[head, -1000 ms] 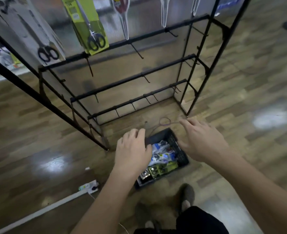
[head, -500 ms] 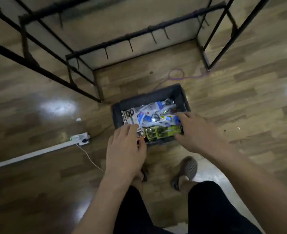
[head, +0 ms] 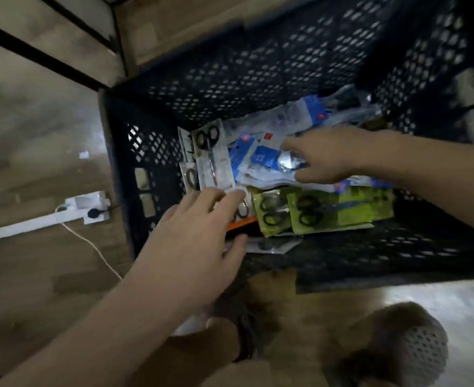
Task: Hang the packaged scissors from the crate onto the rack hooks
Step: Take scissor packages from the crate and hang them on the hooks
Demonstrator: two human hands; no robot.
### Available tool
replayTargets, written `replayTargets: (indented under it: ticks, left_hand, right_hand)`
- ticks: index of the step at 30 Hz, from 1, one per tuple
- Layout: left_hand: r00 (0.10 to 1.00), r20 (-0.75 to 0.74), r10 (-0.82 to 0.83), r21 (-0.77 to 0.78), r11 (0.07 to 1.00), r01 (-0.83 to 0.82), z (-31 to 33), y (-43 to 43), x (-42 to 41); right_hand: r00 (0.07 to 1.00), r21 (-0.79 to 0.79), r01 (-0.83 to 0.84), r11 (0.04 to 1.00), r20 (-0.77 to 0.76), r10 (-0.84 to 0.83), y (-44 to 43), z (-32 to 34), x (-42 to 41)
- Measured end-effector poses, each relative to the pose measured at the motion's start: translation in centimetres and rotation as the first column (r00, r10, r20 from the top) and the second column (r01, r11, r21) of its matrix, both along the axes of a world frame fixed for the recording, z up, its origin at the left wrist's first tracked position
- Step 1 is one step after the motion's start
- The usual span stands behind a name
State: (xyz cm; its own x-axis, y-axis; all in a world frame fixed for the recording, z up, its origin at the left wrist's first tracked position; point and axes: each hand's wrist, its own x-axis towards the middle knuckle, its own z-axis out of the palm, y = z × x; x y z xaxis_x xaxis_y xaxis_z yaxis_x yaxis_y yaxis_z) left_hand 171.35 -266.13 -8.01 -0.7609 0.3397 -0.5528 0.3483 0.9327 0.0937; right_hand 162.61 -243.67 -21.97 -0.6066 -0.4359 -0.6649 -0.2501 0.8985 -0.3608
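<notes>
Picking step: inside the crate (head: 258, 65), my left hand (head: 191, 241), fingers spread, reaches for a white scissors pack (head: 213, 163) while my right hand (head: 330, 155) straddles a blue pack (head: 261, 160), grip unclear; next, pinch one and lift.

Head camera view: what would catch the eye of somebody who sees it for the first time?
First, the black mesh crate fills the upper middle, with packaged scissors piled inside: yellow-green packs at the near right, blue-and-white packs behind them. Then both hands reach in: the left hand toward a grey pack at the left, the right hand onto the blue-and-white ones.
</notes>
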Motion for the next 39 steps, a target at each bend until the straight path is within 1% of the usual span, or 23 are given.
replayTargets:
  ticks: [2,3,5,7,10,12,14,16,18,21,23,26,29,32,34,36,38,39]
  left_hand:
    - [1.0,-0.019,-0.02,-0.061,0.998,0.019,-1.4,-0.4,-0.2]
    - [1.0,-0.025,-0.017,-0.077,0.997,0.015,-1.9,-0.3,-0.6]
    - [0.999,-0.033,-0.003,-0.079,0.997,0.001,-2.2,0.2,-1.8]
    - [0.999,-0.05,0.007,-0.074,0.997,-0.011,-1.8,1.0,-3.3]
    - [0.997,-0.08,-0.011,-0.073,0.997,0.005,-1.6,2.9,-4.6]
    - [0.998,-0.054,-0.04,-0.082,0.996,0.035,-2.0,3.9,-4.5]
    - [0.998,-0.006,-0.07,-0.11,0.991,0.069,-2.7,4.0,-4.0]
    - [0.997,0.035,-0.072,-0.149,0.986,0.076,-3.3,3.4,-3.9]
    - [0.996,0.078,-0.034,-0.189,0.981,0.049,-3.7,2.6,-4.0]
    - [0.994,0.108,0.003,-0.228,0.973,0.022,-3.8,1.8,-4.1]
    - [0.993,0.119,0.002,-0.225,0.974,0.025,-3.6,2.1,-3.8]
    - [0.992,0.128,-0.003,-0.206,0.978,0.03,-3.6,2.8,-3.5]
    - [0.994,0.107,-0.002,-0.21,0.977,0.025,-3.7,2.9,-4.1]
    - [0.996,0.087,0.035,-0.22,0.975,-0.015,-3.7,2.7,-5.0]
    - [0.997,0.069,0.047,-0.209,0.977,-0.032,-3.7,2.7,-5.4]
    - [0.994,0.063,0.09,-0.166,0.983,-0.079,-3.6,2.9,-5.5]
    - [0.986,0.074,0.15,-0.111,0.984,-0.141,-3.5,2.9,-5.5]
    - [0.982,0.082,0.172,-0.079,0.983,-0.165,-3.5,2.9,-5.5]
  right_hand:
    - [0.995,0.027,-0.088,0.996,0.046,0.087,-0.7,-3.6,-1.4]
    - [0.994,0.049,-0.11,0.993,0.034,0.109,-0.9,-5.0,-1.7]
    - [0.993,0.097,-0.102,0.99,-0.044,0.107,-1.2,-6.6,-1.8]
    - [0.995,0.133,-0.066,0.989,-0.069,0.076,-1.5,-6.5,-1.7]
    - [1.0,0.132,0.029,0.991,-0.004,-0.029,-1.6,-5.3,-1.9]
    - [0.994,0.102,0.11,0.989,0.011,-0.112,-1.2,-5.0,-1.9]
    - [0.987,0.097,0.157,0.983,0.004,-0.158,-0.9,-4.8,-1.7]
    - [0.985,0.111,0.174,0.978,-0.007,-0.174,-0.9,-4.6,-1.9]
    - [0.987,0.119,0.158,0.98,-0.013,-0.158,-1.3,-3.8,-2.6]
    - [0.987,0.128,0.131,0.983,-0.113,-0.117,-1.8,-3.0,-3.4]
    - [0.984,0.11,0.14,0.984,-0.123,-0.127,-1.5,-2.9,-3.6]
    - [0.973,0.085,0.232,0.969,-0.023,-0.231,-0.9,-2.4,-3.4]
    - [0.965,0.026,0.261,0.965,-0.011,-0.261,-0.4,-1.3,-3.4]
    - [0.958,-0.053,0.287,0.956,0.02,-0.287,0.7,0.5,-3.7]
    - [0.934,-0.147,0.348,0.926,0.139,-0.329,1.9,1.8,-3.9]
    - [0.89,-0.282,0.432,0.857,0.289,-0.353,3.3,3.2,-3.8]
    - [0.839,-0.392,0.496,0.775,0.446,-0.312,4.5,4.2,-3.3]
    - [0.804,-0.436,0.528,0.729,0.533,-0.264,4.9,4.6,-3.0]
